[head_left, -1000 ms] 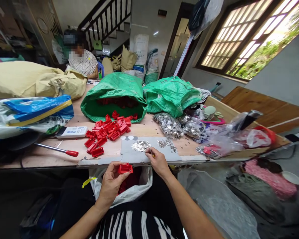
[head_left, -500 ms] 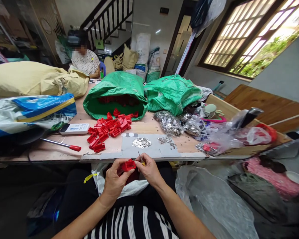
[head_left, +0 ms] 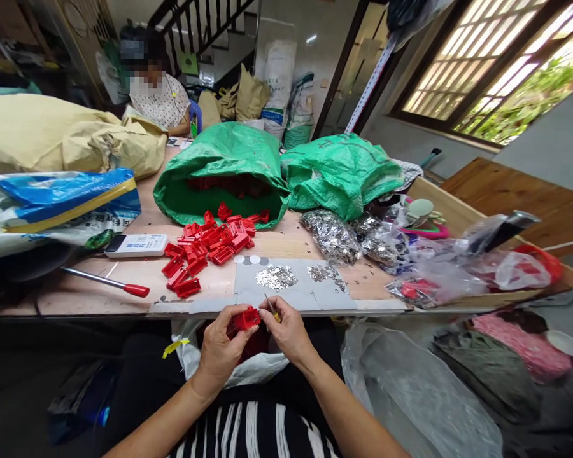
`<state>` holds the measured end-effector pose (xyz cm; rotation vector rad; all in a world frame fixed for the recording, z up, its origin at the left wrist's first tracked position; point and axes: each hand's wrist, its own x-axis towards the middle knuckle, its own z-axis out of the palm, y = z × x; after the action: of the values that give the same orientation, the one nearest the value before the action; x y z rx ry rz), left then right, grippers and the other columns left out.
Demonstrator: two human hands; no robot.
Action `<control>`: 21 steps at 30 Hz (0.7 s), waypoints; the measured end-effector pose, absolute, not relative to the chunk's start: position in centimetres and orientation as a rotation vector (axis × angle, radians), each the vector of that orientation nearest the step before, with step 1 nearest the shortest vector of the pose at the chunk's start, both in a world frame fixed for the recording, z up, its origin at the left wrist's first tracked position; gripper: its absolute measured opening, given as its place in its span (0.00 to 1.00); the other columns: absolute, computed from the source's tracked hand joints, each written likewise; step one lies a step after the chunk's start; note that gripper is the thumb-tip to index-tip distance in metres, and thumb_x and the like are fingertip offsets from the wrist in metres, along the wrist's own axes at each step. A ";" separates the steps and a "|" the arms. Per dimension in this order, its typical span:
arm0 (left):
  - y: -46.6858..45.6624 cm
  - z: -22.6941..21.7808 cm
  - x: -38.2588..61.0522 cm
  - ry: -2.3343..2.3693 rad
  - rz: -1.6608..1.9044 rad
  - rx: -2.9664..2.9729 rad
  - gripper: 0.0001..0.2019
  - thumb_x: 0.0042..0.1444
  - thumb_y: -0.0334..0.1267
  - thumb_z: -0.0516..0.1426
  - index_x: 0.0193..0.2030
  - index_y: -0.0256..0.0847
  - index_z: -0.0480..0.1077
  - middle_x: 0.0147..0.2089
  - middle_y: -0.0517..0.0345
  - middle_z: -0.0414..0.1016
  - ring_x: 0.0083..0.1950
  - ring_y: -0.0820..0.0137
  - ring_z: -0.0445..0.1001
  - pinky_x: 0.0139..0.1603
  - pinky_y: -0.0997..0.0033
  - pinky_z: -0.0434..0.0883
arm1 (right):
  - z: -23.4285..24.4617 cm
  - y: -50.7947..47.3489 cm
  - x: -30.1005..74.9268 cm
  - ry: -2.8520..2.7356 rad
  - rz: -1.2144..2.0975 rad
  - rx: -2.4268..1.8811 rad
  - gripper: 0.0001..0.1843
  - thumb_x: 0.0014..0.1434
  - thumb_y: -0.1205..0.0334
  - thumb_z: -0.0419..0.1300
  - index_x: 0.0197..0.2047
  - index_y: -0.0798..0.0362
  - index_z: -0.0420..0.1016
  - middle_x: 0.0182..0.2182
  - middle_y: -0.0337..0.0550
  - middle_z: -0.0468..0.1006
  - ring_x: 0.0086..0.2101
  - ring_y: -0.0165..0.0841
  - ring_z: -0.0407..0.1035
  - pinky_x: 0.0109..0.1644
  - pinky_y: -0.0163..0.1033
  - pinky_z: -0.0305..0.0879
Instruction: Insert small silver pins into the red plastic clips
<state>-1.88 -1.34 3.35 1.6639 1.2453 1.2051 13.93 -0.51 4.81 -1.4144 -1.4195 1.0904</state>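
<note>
Head view: the left hand's (head_left: 219,340) fingers and thumb are closed around a red plastic part (head_left: 248,318), one end of it facing the right hand (head_left: 286,331). The right fingers are drawn in close on a slim, yellow-handled tool (head_left: 276,316), its shaft pointing up; whether they also pinch a small metal piece, I cannot tell. The fingertips are at or just beside the red part.

For good work here, I would keep the left grip firm and the facing end unblocked, steady one hand against the other, and keep the shaft clear of the left thumb.

Both hands are held just in front of the table's (head_left: 217,283) near edge, over a white sack (head_left: 258,372), so wrists should lift before reaching inward. Beyond that edge, a grey board (head_left: 286,299) carries a bright metal pile (head_left: 277,277), with a straight way in from the hands. Red parts (head_left: 210,240) crowd the left; a red-gripped lever (head_left: 136,291) lies farther out.
</note>
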 end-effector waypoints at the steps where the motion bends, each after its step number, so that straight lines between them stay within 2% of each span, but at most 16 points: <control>1: -1.2 3.2 -1.9 1.256 1.201 1.672 0.14 0.52 0.37 0.60 0.46 0.43 0.69 0.44 0.55 0.78 0.43 0.66 0.78 0.46 0.67 0.74 | 4.9 -0.3 14.0 -1.426 1.109 -1.426 0.08 0.57 0.56 0.56 0.34 0.52 0.68 0.24 0.34 0.68 0.24 0.26 0.61 0.28 0.32 0.59; 7: -0.1 2.5 -1.8 1.221 1.208 1.704 0.14 0.53 0.36 0.60 0.47 0.44 0.70 0.45 0.55 0.78 0.44 0.66 0.78 0.46 0.67 0.74 | 5.4 0.7 14.4 -1.469 1.152 -1.516 0.07 0.57 0.57 0.56 0.33 0.52 0.67 0.22 0.33 0.67 0.22 0.27 0.62 0.27 0.32 0.58; 16: 1.1 3.0 -1.7 1.175 1.188 1.809 0.15 0.53 0.32 0.59 0.48 0.44 0.69 0.45 0.54 0.79 0.45 0.66 0.78 0.47 0.68 0.74 | 5.3 1.7 14.7 -1.586 1.010 -1.522 0.04 0.57 0.61 0.55 0.34 0.51 0.67 0.27 0.35 0.71 0.29 0.29 0.64 0.35 0.33 0.59; 21: 1.4 3.5 -1.5 1.137 1.127 1.687 0.14 0.54 0.34 0.58 0.48 0.44 0.69 0.45 0.54 0.78 0.44 0.66 0.77 0.44 0.68 0.74 | 4.6 2.3 14.8 -1.444 1.193 -1.380 0.07 0.56 0.57 0.58 0.35 0.51 0.65 0.28 0.35 0.68 0.28 0.27 0.61 0.32 0.32 0.59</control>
<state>-1.50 1.44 3.51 1.6867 1.1369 1.1273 14.75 2.27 4.56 -1.3803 -1.4438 1.1928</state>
